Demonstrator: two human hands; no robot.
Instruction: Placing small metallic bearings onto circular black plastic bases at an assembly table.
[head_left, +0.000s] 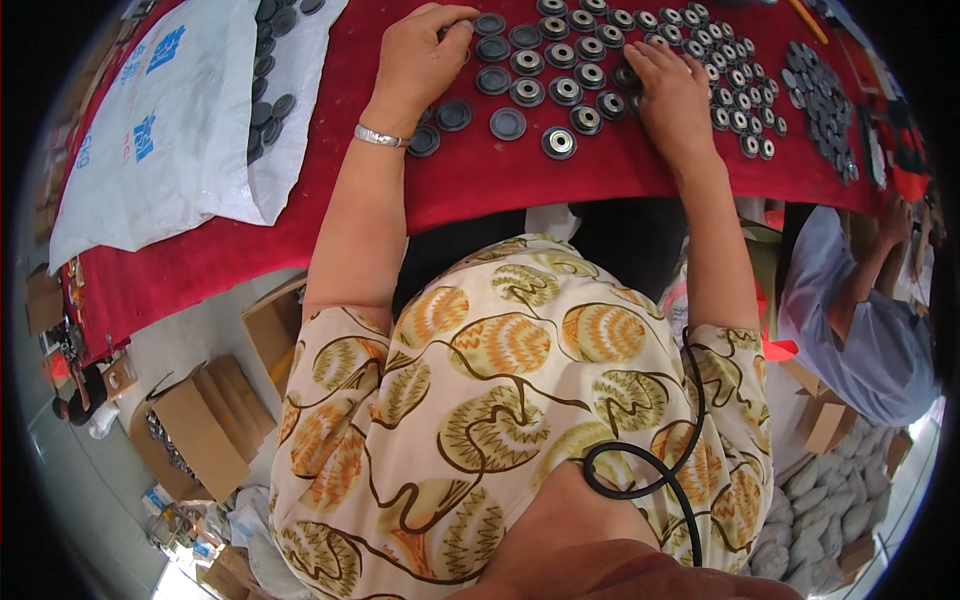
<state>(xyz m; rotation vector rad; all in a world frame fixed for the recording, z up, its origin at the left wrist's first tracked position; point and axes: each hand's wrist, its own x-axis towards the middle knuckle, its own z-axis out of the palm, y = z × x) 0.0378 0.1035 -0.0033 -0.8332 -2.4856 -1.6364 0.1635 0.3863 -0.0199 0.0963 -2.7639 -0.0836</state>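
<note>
On the red cloth [600,172] lie loose rows of round grey parts. Some are plain dark grey caps [508,124]; others, like this cap with a shiny metal ring [559,142], look like they hold a bearing in the middle. My left hand [424,58], a bracelet on its wrist, is curled at the left end of the rows. Its fingers bend in beside a plain cap [490,24], and what they hold, if anything, is hidden. My right hand [672,92] lies over the ringed caps, fingers stretched out, touching or just above a cap [626,76] they partly cover.
At left a white woven sack [165,130] lies on the cloth with dark caps along its side. Many small grey pieces [822,105] are heaped at right. A person in a blue-grey shirt [862,335] works nearby. Cardboard boxes [205,425] stand on the floor.
</note>
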